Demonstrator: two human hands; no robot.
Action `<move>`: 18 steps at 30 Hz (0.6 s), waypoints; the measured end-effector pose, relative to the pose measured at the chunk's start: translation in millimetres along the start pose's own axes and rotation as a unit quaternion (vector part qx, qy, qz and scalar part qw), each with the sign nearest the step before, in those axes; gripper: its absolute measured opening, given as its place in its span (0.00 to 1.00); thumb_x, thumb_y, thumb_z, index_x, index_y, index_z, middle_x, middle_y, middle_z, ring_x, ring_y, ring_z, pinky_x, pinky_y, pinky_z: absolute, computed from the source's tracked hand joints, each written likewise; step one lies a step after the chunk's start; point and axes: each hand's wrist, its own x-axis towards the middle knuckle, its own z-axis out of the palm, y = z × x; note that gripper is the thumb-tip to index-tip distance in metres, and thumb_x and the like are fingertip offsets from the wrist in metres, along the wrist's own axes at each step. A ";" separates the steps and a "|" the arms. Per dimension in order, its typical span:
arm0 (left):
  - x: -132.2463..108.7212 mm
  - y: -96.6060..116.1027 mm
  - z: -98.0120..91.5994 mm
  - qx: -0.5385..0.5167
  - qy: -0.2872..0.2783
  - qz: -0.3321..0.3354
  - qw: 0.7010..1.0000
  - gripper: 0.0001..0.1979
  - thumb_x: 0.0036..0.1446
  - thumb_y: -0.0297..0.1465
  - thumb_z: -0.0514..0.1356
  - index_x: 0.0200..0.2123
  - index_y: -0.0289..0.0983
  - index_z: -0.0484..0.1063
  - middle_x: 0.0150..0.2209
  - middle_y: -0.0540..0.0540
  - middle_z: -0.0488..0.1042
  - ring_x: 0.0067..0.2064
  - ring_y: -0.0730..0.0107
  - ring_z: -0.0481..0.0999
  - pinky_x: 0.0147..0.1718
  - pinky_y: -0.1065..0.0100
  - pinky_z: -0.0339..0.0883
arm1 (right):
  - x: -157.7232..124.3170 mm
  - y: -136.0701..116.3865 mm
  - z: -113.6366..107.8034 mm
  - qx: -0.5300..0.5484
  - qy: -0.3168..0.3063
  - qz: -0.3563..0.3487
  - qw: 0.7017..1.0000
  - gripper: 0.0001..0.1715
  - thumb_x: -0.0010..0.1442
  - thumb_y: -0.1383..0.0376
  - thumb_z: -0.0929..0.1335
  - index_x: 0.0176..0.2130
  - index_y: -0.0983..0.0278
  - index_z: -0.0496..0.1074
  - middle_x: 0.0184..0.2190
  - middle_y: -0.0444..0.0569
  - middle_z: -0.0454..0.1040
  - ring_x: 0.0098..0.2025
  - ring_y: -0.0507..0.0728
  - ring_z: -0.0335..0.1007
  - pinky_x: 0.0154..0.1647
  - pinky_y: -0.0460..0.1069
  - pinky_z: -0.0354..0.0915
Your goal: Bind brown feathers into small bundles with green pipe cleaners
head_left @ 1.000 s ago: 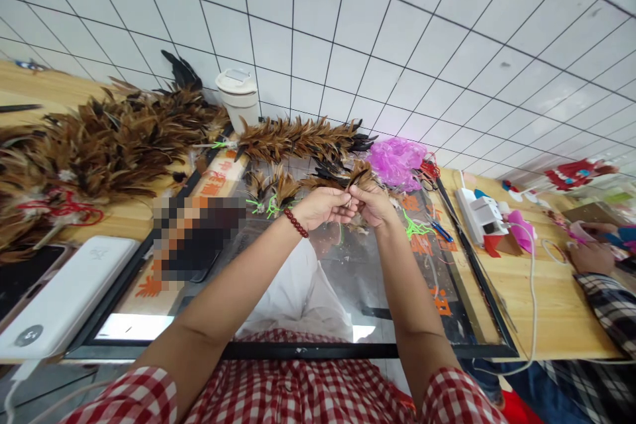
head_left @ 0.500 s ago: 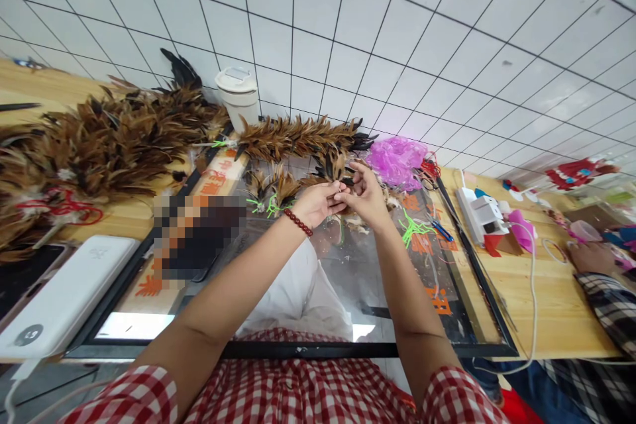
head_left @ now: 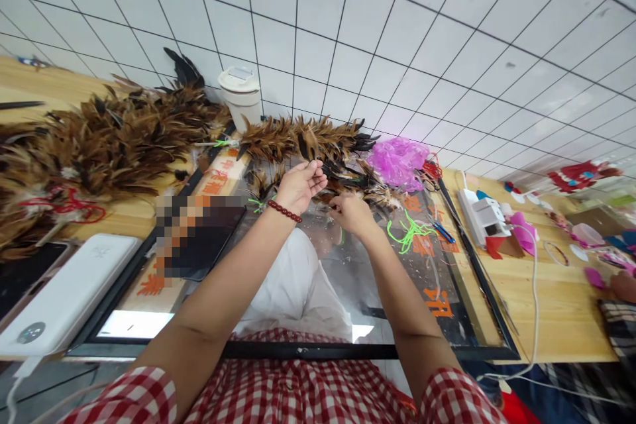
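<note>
There's a small brown-and-black feather tuft pinched upright, its tip leaning toward eleven o'clock, with a loose heap of dark and tawny feathers lying at its four o'clock.

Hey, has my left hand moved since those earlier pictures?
Yes, your left hand has shifted leftward and upward in view, nearer the white lidded cup.

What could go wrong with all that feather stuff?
The feather tuft in the left hand might slip, as it looks lightly pinched. The white cup stands close by the feather strand, so a bump could tip it. The white cable hanging off the table could snag.
</note>
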 end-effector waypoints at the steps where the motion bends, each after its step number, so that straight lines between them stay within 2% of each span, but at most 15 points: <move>1: -0.7 -0.8 0.4 0.022 -0.007 -0.005 1.000 0.05 0.54 0.29 0.63 0.30 0.33 0.70 0.21 0.52 0.69 0.25 0.79 0.72 0.34 0.71 0.69 | 0.6 -0.8 1.3 -0.002 0.004 -0.007 1.000 0.08 0.57 0.64 0.67 0.35 0.61 0.76 0.37 0.52 0.74 0.38 0.57 0.69 0.35 0.48 0.59; 3: -1.4 -3.8 1.3 0.077 -0.018 -0.007 0.997 0.06 0.52 0.29 0.64 0.28 0.32 0.71 0.22 0.50 0.71 0.25 0.77 0.73 0.33 0.70 0.69 | 0.9 1.0 0.1 0.026 0.021 -0.023 0.999 0.08 0.57 0.66 0.65 0.34 0.61 0.75 0.37 0.50 0.74 0.38 0.55 0.69 0.36 0.47 0.59; 7: 0.5 -12.3 1.7 0.184 -0.012 0.020 0.983 0.07 0.50 0.28 0.65 0.24 0.31 0.72 0.25 0.44 0.76 0.27 0.76 0.74 0.32 0.72 0.67 | -4.2 11.3 -16.0 0.119 0.093 -0.007 0.989 0.08 0.59 0.65 0.63 0.35 0.61 0.71 0.27 0.45 0.74 0.29 0.53 0.67 0.32 0.46 0.57; 10: 3.3 -19.1 0.7 0.253 -0.012 0.038 0.967 0.07 0.50 0.27 0.64 0.21 0.33 0.72 0.24 0.45 0.76 0.26 0.75 0.74 0.30 0.73 0.65 | -9.6 15.0 -28.7 0.137 0.125 -0.001 0.983 0.07 0.58 0.64 0.63 0.33 0.61 0.70 0.24 0.44 0.73 0.25 0.52 0.64 0.29 0.46 0.55; 14: 5.5 -26.0 -0.8 0.323 -0.033 0.055 0.944 0.07 0.50 0.27 0.63 0.21 0.34 0.73 0.22 0.46 0.75 0.25 0.73 0.74 0.26 0.73 0.64 | -12.3 12.5 -32.9 0.121 0.118 -0.008 0.986 0.07 0.57 0.65 0.63 0.33 0.61 0.71 0.24 0.44 0.73 0.24 0.52 0.64 0.28 0.46 0.53; 18: 6.2 -25.8 -3.2 0.355 -0.022 0.129 0.926 0.08 0.51 0.28 0.61 0.22 0.36 0.74 0.22 0.47 0.74 0.27 0.71 0.74 0.28 0.73 0.64 | -12.4 10.4 -30.8 0.091 0.094 0.002 0.991 0.08 0.56 0.65 0.63 0.33 0.62 0.72 0.23 0.45 0.73 0.23 0.52 0.63 0.27 0.46 0.52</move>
